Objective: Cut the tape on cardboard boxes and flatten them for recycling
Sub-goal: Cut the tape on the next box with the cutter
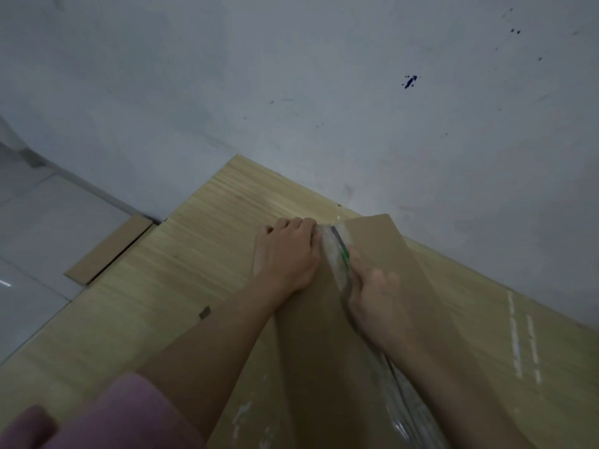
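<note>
A brown cardboard box [317, 351] lies on the wooden table, its two top flaps meeting at a seam covered by clear tape [334, 254]. My left hand [285, 254] presses flat on the left flap at the far end of the seam, fingers bent over the edge. My right hand [376, 296] grips a cutter with a green part [344, 254], its tip in the taped seam. The right flap [382, 247] tilts upward. Behind my right hand, loosened tape trails toward me along the seam [398, 409].
The light wooden table [155, 286] stands against a grey wall [324, 76]. A flat strip of cardboard [107, 251] sits off the table's left edge above the tiled floor [39, 228]. A pink sleeve [107, 416] fills the lower left corner.
</note>
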Demonstrator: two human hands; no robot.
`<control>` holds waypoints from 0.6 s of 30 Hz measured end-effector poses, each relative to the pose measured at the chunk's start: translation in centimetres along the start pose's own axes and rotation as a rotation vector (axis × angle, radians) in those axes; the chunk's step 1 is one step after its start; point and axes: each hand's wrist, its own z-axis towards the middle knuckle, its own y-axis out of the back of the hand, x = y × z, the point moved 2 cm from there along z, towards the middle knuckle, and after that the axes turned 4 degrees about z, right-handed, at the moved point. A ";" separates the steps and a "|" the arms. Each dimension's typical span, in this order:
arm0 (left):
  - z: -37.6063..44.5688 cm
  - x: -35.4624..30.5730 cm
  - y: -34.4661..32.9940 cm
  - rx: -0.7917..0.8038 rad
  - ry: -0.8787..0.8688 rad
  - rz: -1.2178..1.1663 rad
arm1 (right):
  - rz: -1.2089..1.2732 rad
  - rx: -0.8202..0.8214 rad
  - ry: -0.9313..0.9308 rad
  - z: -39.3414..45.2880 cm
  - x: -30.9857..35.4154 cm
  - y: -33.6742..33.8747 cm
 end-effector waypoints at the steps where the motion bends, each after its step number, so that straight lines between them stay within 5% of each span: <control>1: 0.0 0.0 0.0 0.002 -0.001 -0.001 | 0.009 -0.001 0.000 0.0 0.0 0.0; 18: -0.2 -0.2 0.1 -0.004 0.010 -0.008 | -0.357 0.077 0.090 0.6 3.3 3.8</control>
